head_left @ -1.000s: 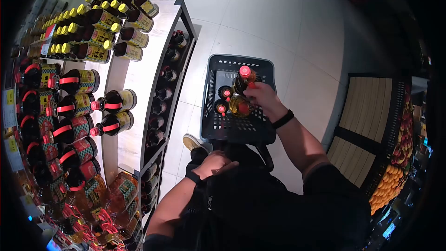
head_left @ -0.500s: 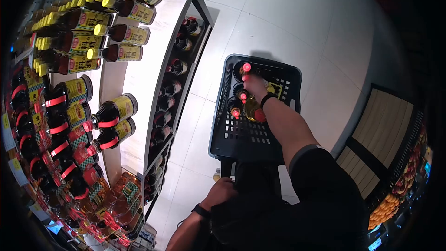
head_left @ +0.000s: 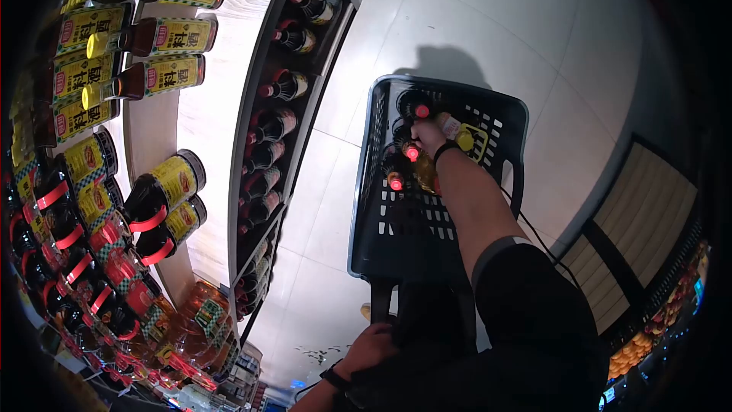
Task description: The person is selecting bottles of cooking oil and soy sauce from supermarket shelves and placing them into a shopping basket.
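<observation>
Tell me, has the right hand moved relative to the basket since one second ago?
Yes. The right hand went from the basket middle toward its far end, deeper among the red-capped bottles.

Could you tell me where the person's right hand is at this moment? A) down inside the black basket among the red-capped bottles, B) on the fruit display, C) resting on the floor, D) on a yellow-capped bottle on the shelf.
A: the right hand reaches into the black basket, among the red-capped bottles.
</observation>
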`<state>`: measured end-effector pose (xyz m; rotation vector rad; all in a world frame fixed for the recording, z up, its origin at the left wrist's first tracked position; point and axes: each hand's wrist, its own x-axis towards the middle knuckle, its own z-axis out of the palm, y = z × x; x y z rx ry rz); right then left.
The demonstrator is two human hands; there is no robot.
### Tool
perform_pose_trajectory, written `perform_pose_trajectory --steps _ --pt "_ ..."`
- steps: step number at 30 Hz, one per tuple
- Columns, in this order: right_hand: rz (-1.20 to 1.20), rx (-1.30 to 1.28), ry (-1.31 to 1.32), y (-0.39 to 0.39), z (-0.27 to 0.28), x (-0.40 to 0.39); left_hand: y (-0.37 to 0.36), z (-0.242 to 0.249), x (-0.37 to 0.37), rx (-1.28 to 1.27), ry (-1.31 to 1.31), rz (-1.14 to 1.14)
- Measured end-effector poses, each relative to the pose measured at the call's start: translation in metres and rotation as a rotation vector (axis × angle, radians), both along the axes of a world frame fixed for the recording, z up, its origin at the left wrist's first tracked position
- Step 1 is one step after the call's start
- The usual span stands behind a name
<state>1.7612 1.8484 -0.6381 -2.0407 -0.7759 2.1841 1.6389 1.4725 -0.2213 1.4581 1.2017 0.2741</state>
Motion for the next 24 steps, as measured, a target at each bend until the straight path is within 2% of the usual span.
perform_pose_trajectory --steps 2,3,5,6,8,9,11,12,13,14,15,16,17,19,21,22,23,24 --pt "0.156 -0.111 -0.127 0.005 -0.003 0.002 -0.005 0.001 0.005 0.0 -0.016 0.0" --pt "0.153 -0.114 -0.123 0.007 0.004 0.002 -0.008 0.004 0.008 0.007 -0.012 0.019" --pt "0.355 -0.12 -0.206 0.015 0.023 0.002 -0.009 0.003 0.009 0.022 -0.006 0.023" --pt "0.343 -0.116 -0.209 0.015 0.019 0.006 -0.006 0.003 0.008 0.032 0.0 0.017" --pt "0.524 -0.093 -0.241 0.014 0.016 0.011 -0.002 0.004 0.005 0.047 0.003 0.0" --pt "0.512 -0.09 -0.244 0.009 0.003 0.015 0.01 0.008 0.003 0.061 -0.001 -0.073" --pt "1.159 0.418 -0.111 -0.001 -0.019 0.027 0.035 0.022 -0.001 0.081 -0.007 -0.158" --pt "1.235 0.451 -0.095 0.007 0.049 0.023 0.05 0.028 -0.003 0.048 -0.046 -0.124" --pt "1.042 0.215 -0.098 0.004 0.077 0.023 0.062 0.034 -0.003 0.015 -0.085 -0.092" --pt "0.894 0.39 -0.103 -0.02 0.086 0.033 0.065 0.034 -0.001 0.081 -0.067 -0.126" --pt "0.86 0.435 -0.136 -0.03 0.115 0.04 0.067 0.035 0.001 0.101 -0.078 -0.141" --pt "0.924 0.287 -0.16 -0.034 0.15 0.044 0.067 0.038 0.002 0.141 -0.062 -0.111" --pt "0.988 0.324 -0.169 -0.044 0.183 0.053 0.066 0.041 0.004 0.181 -0.047 -0.08" --pt "1.042 0.397 -0.185 -0.074 0.197 0.08 0.064 0.042 0.008 0.256 -0.031 -0.106" --pt "1.187 0.47 -0.153 -0.1 0.223 0.106 0.072 0.054 0.009 0.125 -0.007 -0.144" --pt "1.241 0.441 -0.052 -0.109 0.253 0.121 0.073 0.061 0.008 0.115 -0.041 -0.116" --pt "1.226 0.457 -0.077 -0.118 0.283 0.131 0.068 0.058 0.007 0.14 -0.047 -0.133" --pt "1.118 0.329 -0.082 -0.128 0.314 0.139 0.059 0.048 0.006 0.203 -0.022 -0.131"
